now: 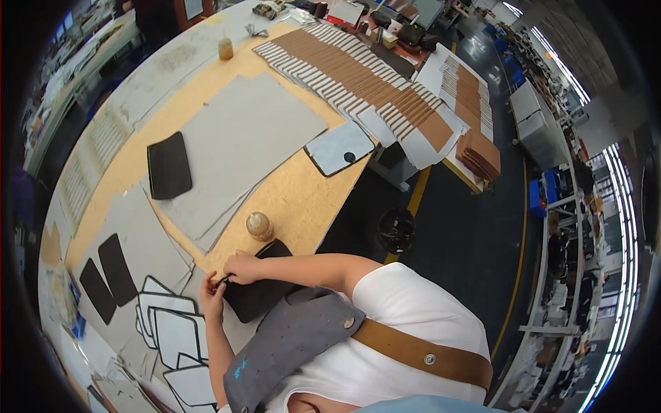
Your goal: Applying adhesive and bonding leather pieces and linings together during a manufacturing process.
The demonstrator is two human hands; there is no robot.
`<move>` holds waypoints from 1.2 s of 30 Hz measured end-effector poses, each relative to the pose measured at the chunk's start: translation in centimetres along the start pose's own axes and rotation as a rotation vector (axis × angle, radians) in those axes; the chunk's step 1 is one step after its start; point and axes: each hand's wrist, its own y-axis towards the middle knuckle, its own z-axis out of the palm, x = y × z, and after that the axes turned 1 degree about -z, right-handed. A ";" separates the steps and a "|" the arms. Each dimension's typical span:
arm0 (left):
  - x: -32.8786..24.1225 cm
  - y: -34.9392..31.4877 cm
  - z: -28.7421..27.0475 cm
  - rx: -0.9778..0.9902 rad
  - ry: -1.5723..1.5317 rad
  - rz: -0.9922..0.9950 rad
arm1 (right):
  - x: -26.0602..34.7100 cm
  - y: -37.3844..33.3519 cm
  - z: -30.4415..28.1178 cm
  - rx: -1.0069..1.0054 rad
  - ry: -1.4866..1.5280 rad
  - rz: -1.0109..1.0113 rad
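A black flat panel [258, 297], leather-like, lies at the near edge of the table, partly covered by my right forearm and apron. At its left corner my left hand [211, 294] is closed in a pinch on the panel's edge. Right beside it, my right hand [242, 267] pinches the same edge, with a small dark strip of it showing between the fingertips. Just beyond the right hand stands a squat bottle [259, 227] with brownish contents. The fingertips are small in view, so fine detail of the edge cannot be made out.
Large grey sheets [241, 131] cover the table's middle, a dark panel [169, 165] on them. Left lie two dark pieces [117, 270] and black-rimmed white panels [175, 334]. Brown-and-white pieces [358, 76] overlap in rows at the back right, past a pale black-edged panel [337, 148].
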 end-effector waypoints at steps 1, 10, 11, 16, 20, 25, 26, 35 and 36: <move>0.0 0.1 -0.2 0.011 -0.027 -0.002 | 0.1 0.0 -0.3 0.007 0.016 -0.006; 0.1 0.3 -1.3 0.008 -0.052 0.016 | 0.6 0.6 -0.7 -0.032 -0.050 -0.035; 0.3 0.4 -1.4 0.015 -0.049 0.018 | 1.0 0.6 -0.7 -0.051 -0.080 -0.065; 0.1 0.6 -0.8 0.025 -0.045 0.049 | 1.8 1.2 -0.6 -0.098 -0.085 -0.060; -0.4 -0.1 -0.3 0.026 -0.015 0.058 | 1.3 1.0 -0.2 -0.111 -0.043 -0.100; -0.6 0.2 -0.3 0.023 0.083 0.130 | 1.9 0.5 -0.5 -0.141 -0.084 -0.090; -0.5 0.4 -0.4 0.024 0.071 0.129 | 1.7 0.3 -0.4 -0.136 -0.080 -0.092; 2.1 0.2 -1.9 -0.078 0.114 0.095 | -2.1 -4.1 -2.5 -0.271 -0.046 -0.119; 2.3 -0.4 -2.0 -0.114 0.183 0.098 | -1.9 -4.8 -3.1 -0.255 -0.048 -0.119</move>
